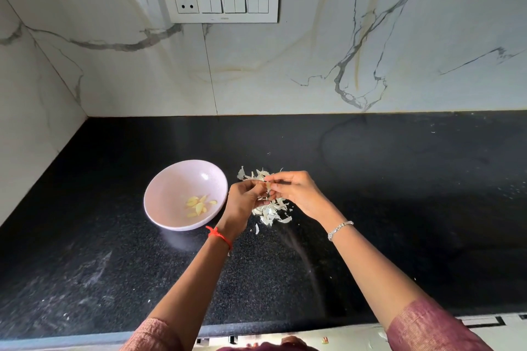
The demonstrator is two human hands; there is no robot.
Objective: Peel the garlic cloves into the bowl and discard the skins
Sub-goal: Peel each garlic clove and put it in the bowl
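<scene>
Round pale ceramic bowl (pixel 159 196) to the left, heap of papery white garlic skins (pixel 271 212) to the right, both on the black speckled stone bench (pixel 399 208).
Peeled yellowish garlic cloves (pixel 199 205) lie in the bowl. Just right of it, above the skins, the left hand (pixel 242 199) and right hand (pixel 296 191) meet, pinching a small unpeeled clove (pixel 268 186) between them. Behind the bench, a white switch plate (pixel 219 0) sits on the veined marble wall (pixel 342 37).

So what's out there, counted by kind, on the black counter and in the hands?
Pink bowl: 1
Cluster of peeled cloves in it, too small to count singly: 1
Heap of skins: 1
Clove pinched between left hand and right hand: 1
Total: 4
</scene>
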